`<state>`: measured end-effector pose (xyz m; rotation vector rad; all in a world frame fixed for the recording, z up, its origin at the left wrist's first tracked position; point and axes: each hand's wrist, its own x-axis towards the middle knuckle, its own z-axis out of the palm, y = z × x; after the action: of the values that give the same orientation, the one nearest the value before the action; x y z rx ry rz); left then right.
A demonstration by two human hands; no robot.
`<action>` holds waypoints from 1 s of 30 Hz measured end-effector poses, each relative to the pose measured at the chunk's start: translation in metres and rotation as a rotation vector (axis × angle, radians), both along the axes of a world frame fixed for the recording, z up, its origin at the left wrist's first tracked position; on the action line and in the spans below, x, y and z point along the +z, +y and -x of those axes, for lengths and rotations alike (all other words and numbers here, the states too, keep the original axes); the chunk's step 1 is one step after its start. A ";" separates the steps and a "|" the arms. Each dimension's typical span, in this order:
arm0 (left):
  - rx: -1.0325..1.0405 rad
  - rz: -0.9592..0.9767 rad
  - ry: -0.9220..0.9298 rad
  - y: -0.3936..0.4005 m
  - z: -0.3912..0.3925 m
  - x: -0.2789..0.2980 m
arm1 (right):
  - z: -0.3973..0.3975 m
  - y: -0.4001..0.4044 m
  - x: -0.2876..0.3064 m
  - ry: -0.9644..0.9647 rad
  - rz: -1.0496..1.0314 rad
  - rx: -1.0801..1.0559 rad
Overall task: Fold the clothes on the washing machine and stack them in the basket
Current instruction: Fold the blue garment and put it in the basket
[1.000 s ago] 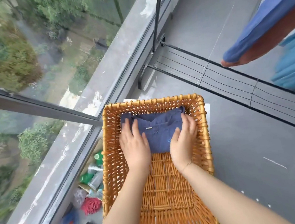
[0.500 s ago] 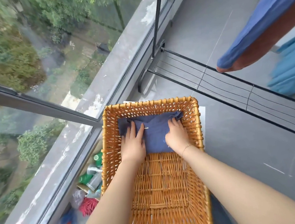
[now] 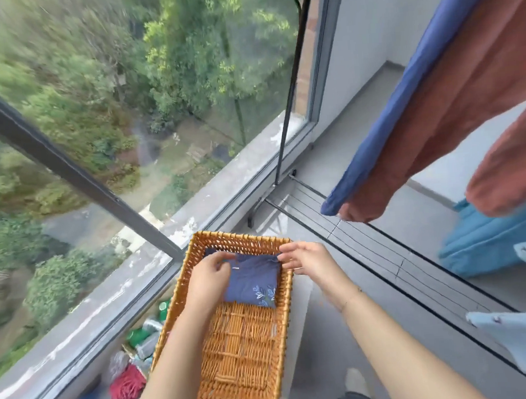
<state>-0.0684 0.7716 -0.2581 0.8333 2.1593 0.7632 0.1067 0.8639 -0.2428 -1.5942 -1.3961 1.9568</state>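
Note:
A folded navy garment point(image 3: 252, 282) with pale leaf embroidery lies flat at the far end of the wicker basket point(image 3: 175, 303). My left hand point(image 3: 206, 279) hovers over the garment's left edge, fingers loosely curled, holding nothing that I can see. My right hand point(image 3: 307, 257) is by the basket's far right corner, fingers relaxed and spread, fingertips at the garment's upper right corner. The near half of the basket is bare wicker.
A big window point(image 3: 94, 149) runs along the left. Bottles point(image 3: 140, 338) and a red item point(image 3: 127, 388) lie on the floor beside the basket. A drying rack point(image 3: 370, 254) stands to the right under hanging rust-and-blue cloth point(image 3: 468, 104), a teal cloth point(image 3: 485, 244) and a pale blue garment point(image 3: 524, 336).
Both hands were pressing flat on the navy garment; now they have lifted off and moved apart to its far corners. The camera has tilted up toward the window.

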 end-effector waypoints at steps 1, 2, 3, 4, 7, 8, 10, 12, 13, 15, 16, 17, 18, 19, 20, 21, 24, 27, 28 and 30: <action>0.025 -0.037 -0.010 0.004 -0.010 0.016 | -0.009 0.007 0.017 0.024 -0.015 0.030; 0.044 -0.083 -0.020 0.011 -0.023 0.036 | -0.020 0.015 0.035 0.040 -0.042 0.062; 0.040 -0.114 -0.026 0.017 -0.030 0.048 | -0.025 0.021 0.049 0.053 -0.058 0.086; 0.038 -0.153 -0.032 0.027 -0.046 0.069 | -0.038 0.031 0.069 0.057 -0.094 0.115; 0.020 -0.218 -0.104 0.049 -0.081 0.120 | -0.073 0.055 0.125 0.080 -0.189 0.193; 0.019 -0.241 -0.130 0.057 -0.089 0.136 | -0.085 0.063 0.144 0.081 -0.231 0.199; 0.002 -0.289 -0.155 0.070 -0.101 0.163 | -0.110 0.076 0.179 0.094 -0.314 0.156; -0.019 -0.344 -0.180 0.080 -0.111 0.194 | -0.131 0.085 0.210 0.074 -0.420 0.104; -0.027 -0.378 -0.201 0.084 -0.114 0.209 | -0.141 0.089 0.225 0.056 -0.470 0.084; -0.077 -0.432 -0.224 0.096 -0.118 0.235 | -0.155 0.096 0.254 0.034 -0.526 0.051; -0.108 -0.448 -0.225 0.099 -0.119 0.246 | -0.157 0.097 0.263 0.031 -0.537 0.048; -0.150 -0.483 -0.227 0.110 -0.123 0.263 | -0.166 0.101 0.280 0.031 -0.584 0.020; -0.175 -0.517 -0.228 0.119 -0.127 0.278 | -0.173 0.104 0.294 0.041 -0.633 0.006; -0.186 -0.551 -0.222 0.130 -0.133 0.294 | -0.181 0.109 0.311 0.042 -0.686 -0.013; -0.189 -0.579 -0.203 0.139 -0.137 0.308 | -0.186 0.115 0.324 0.046 -0.727 -0.029; -0.202 -0.613 -0.190 0.148 -0.143 0.324 | -0.192 0.122 0.339 0.043 -0.778 -0.046; -0.233 -0.701 -0.164 0.178 -0.159 0.370 | -0.205 0.147 0.382 0.051 -0.905 -0.072; -0.260 -0.770 -0.089 0.213 -0.170 0.411 | -0.206 0.182 0.420 0.080 -1.015 -0.080; -0.266 -0.795 -0.054 0.228 -0.173 0.423 | -0.205 0.197 0.432 0.096 -1.056 -0.075; -0.248 -0.847 0.026 0.253 -0.176 0.442 | -0.201 0.225 0.454 0.143 -1.151 -0.075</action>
<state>0.1080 1.0251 0.1843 1.4907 1.6649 1.5640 0.3075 1.0887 0.2109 -0.8862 -1.8174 0.8210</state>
